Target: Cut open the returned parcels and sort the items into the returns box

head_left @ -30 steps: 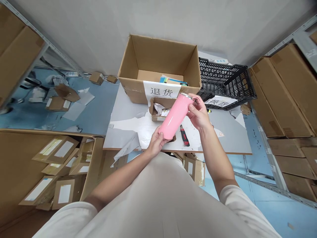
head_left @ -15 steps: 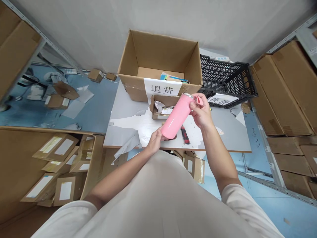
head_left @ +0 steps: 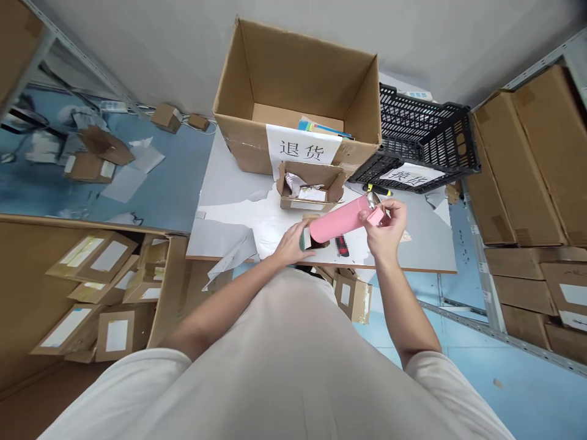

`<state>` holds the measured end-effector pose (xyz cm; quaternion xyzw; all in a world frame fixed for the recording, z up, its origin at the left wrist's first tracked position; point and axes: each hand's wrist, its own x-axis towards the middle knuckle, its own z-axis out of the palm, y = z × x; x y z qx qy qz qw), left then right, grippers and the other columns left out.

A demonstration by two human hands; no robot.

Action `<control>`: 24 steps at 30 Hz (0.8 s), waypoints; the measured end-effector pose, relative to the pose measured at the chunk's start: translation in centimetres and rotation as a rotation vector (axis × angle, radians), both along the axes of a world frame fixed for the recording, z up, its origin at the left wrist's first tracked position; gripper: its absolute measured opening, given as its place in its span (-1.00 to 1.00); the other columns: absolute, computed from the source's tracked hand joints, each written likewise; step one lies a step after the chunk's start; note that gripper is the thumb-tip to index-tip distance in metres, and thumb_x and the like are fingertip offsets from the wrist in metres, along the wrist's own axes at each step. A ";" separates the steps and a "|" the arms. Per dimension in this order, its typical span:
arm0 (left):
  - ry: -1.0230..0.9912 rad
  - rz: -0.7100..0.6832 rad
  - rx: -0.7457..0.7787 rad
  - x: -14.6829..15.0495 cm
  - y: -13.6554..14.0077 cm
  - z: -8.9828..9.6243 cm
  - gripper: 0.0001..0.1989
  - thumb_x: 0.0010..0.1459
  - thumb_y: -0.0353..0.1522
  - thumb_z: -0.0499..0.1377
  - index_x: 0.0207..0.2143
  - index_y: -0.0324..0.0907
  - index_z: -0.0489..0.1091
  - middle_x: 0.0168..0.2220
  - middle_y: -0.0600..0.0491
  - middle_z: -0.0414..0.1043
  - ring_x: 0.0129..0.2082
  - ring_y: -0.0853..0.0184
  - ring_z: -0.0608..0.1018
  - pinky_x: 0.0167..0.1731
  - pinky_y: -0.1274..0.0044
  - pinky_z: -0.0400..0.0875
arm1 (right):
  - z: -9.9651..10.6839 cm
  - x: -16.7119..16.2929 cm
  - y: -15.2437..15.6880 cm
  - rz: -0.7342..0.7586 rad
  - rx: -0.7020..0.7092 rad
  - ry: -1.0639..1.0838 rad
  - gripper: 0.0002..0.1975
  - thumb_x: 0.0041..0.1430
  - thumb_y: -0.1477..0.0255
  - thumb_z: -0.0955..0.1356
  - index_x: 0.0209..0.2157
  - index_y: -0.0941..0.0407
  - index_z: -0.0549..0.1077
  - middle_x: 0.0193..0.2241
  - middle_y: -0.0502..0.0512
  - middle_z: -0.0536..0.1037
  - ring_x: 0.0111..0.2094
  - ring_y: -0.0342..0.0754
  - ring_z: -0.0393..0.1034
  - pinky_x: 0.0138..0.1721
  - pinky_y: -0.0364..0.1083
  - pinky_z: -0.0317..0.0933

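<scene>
Pink bottle: The pink bottle (head_left: 338, 221) is up above the tabletop (head_left: 215, 220), between the two hands. It leans over on its side, with its silver top (head_left: 373, 200) to the right and its bottom end to the left.
Right hand: The right hand (head_left: 386, 229) is closed on the top end of the bottle, where the pink strap (head_left: 376, 216) is.
Left hand: The left hand (head_left: 291, 245) is wrapped around a small green and white box (head_left: 307, 237) near the front edge.
Bottle's bottom end: It is right by the small box. I cannot tell if it is inside.
Red and black tool: The red and black tool (head_left: 342, 245) lies below the bottle. It looks blurry.
Little open box: Behind the bottle is a little brown box (head_left: 287, 202) with crumpled paper (head_left: 294, 183) in it.
Big box: Behind that is a big brown box (head_left: 247, 153). A white sign (head_left: 302, 146) hangs on its front, and some blue flat things (head_left: 323, 127) are inside.
Black crate: The black crate (head_left: 475, 156) is just beside the big box, on the right, and has a white sign too.
Yellow and black tool: The yellow and black tool (head_left: 378, 190) lies in front of the crate.
Left side: A large carton (head_left: 172, 269) is full of taped parcels (head_left: 117, 339).
Right side: Tall brown boxes (head_left: 539, 165) stand on a shelf.
</scene>
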<state>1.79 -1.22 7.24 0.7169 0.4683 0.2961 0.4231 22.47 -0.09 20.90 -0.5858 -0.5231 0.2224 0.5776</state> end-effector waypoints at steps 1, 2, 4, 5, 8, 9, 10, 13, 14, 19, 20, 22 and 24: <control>0.003 -0.005 0.028 0.1 0.1 -0.2 -0.09 -0.22 -0.24 0.41 0.18 -0.23 0.12 0.12 -0.21 0.26 0.14 0.00 0.32 0.11 0.21 0.22 | -0.4 -0.2 -0.2 -0.005 -0.020 -0.009 -0.64 -0.12 0.38 0.46 -0.31 0.02 0.24 -0.35 -0.06 0.25 -0.36 -0.17 0.22 -0.33 -0.17 0.24; 0.004 -0.002 0.056 0.1 0.2 -0.4 -0.18 -0.18 -0.26 0.39 0.14 -0.20 0.17 0.07 -0.17 0.30 0.10 0.04 0.36 0.09 0.23 0.26 | -0.7 -0.4 -0.4 -0.008 -0.045 -0.022 -0.63 -0.13 0.39 0.46 -0.31 0.03 0.23 -0.34 -0.06 0.25 -0.38 -0.18 0.21 -0.36 -0.18 0.23; 0.000 0.021 0.098 -0.4 0.3 -0.9 -0.28 -0.16 -0.28 0.39 0.08 -0.14 0.22 0.02 -0.11 0.34 0.05 0.10 0.40 0.04 0.27 0.32 | -1.2 -0.6 -0.8 -0.001 -0.104 -0.050 -0.60 -0.15 0.39 0.47 -0.29 0.04 0.23 -0.34 -0.06 0.26 -0.39 -0.19 0.18 -0.42 -0.19 0.22; -0.005 0.033 0.107 -0.7 0.3 -1.2 -0.28 -0.18 -0.28 0.40 0.05 -0.13 0.23 0.00 -0.09 0.35 0.03 0.11 0.42 0.03 0.28 0.34 | -1.4 -0.7 -1.0 0.006 -0.129 -0.061 -0.58 -0.15 0.38 0.47 -0.28 0.05 0.22 -0.34 -0.05 0.26 -0.40 -0.19 0.18 -0.45 -0.19 0.21; -0.039 0.053 0.073 -1.6 0.2 -2.2 -0.24 -0.26 -0.22 0.44 0.00 -0.13 0.21 -0.01 -0.09 0.35 0.00 0.13 0.45 -0.03 0.29 0.40 | -1.7 -1.0 -1.4 0.034 -0.155 -0.083 -0.57 -0.14 0.36 0.46 -0.24 0.04 0.22 -0.31 -0.03 0.27 -0.39 -0.18 0.17 -0.50 -0.21 0.20; -0.051 0.060 0.052 -1.8 0.1 -2.5 -0.23 -0.28 -0.20 0.45 -0.02 -0.13 0.20 0.00 -0.10 0.35 0.01 0.13 0.45 -0.04 0.29 0.41 | -1.7 -1.2 -1.5 0.045 -0.156 -0.097 -0.56 -0.13 0.35 0.46 -0.22 0.04 0.22 -0.29 -0.01 0.27 -0.39 -0.18 0.18 -0.51 -0.21 0.21; -0.059 0.067 0.032 -2.0 0.1 -2.7 -0.22 -0.30 -0.18 0.45 -0.04 -0.13 0.19 0.02 -0.11 0.34 0.01 0.12 0.45 -0.05 0.29 0.42 | -1.7 -1.4 -1.6 0.056 -0.159 -0.121 -0.55 -0.12 0.34 0.45 -0.20 0.04 0.23 -0.27 0.01 0.28 -0.38 -0.17 0.19 -0.52 -0.20 0.21; -0.050 0.089 -0.011 -2.1 0.0 -3.0 -0.19 -0.33 -0.15 0.45 -0.05 -0.12 0.15 0.05 -0.14 0.33 0.04 0.07 0.44 -0.05 0.24 0.41 | -1.4 -2.2 -1.8 0.076 -0.160 -0.248 -0.49 -0.10 0.31 0.44 -0.09 0.03 0.26 -0.17 0.09 0.29 -0.28 -0.09 0.25 -0.51 -0.18 0.25; -0.043 0.095 -0.019 -2.0 0.0 -3.0 -0.18 -0.33 -0.14 0.45 -0.05 -0.12 0.14 0.05 -0.14 0.34 0.04 0.06 0.45 -0.05 0.23 0.40 | -1.2 -2.5 -1.9 0.081 -0.149 -0.303 -0.47 -0.09 0.30 0.44 -0.06 0.03 0.27 -0.14 0.11 0.29 -0.23 -0.06 0.27 -0.50 -0.16 0.27; -0.041 0.093 -0.031 -1.4 -0.2 -2.2 -0.20 -0.31 -0.18 0.45 -0.04 -0.11 0.13 0.03 -0.10 0.36 0.03 0.08 0.46 -0.04 0.26 0.38 | -1.0 -3.8 -2.5 0.139 -0.157 -0.555 -0.47 -0.06 0.32 0.41 0.01 0.03 0.33 -0.13 0.15 0.26 -0.11 0.06 0.26 -0.36 -0.05 0.35; -0.033 0.087 -0.036 -1.3 -0.2 -2.0 -0.20 -0.31 -0.19 0.45 -0.04 -0.12 0.13 0.04 -0.09 0.36 0.02 0.09 0.47 -0.05 0.28 0.38 | -1.1 -4.1 -2.5 0.143 -0.186 -0.590 -0.46 -0.04 0.33 0.40 0.03 0.03 0.32 -0.14 0.15 0.25 -0.12 0.06 0.27 -0.34 -0.03 0.36; -0.004 0.080 -0.052 -1.1 -0.3 -1.8 -0.21 -0.32 -0.20 0.45 -0.05 -0.11 0.14 0.02 -0.07 0.38 -0.01 0.09 0.49 -0.09 0.30 0.40 | -1.5 -4.5 -2.5 0.145 -0.245 -0.653 -0.46 -0.02 0.32 0.38 0.06 0.03 0.31 -0.15 0.16 0.24 -0.14 0.05 0.29 -0.31 -0.02 0.35; 0.010 0.085 -0.069 -1.1 -0.4 -1.8 -0.21 -0.32 -0.21 0.45 -0.06 -0.11 0.14 -0.02 -0.04 0.40 -0.05 0.10 0.51 -0.12 0.31 0.41 | -1.9 -5.0 -2.2 0.154 -0.296 -0.719 -0.47 0.00 0.30 0.36 0.05 0.05 0.31 -0.16 0.16 0.24 -0.16 0.05 0.30 -0.30 -0.03 0.33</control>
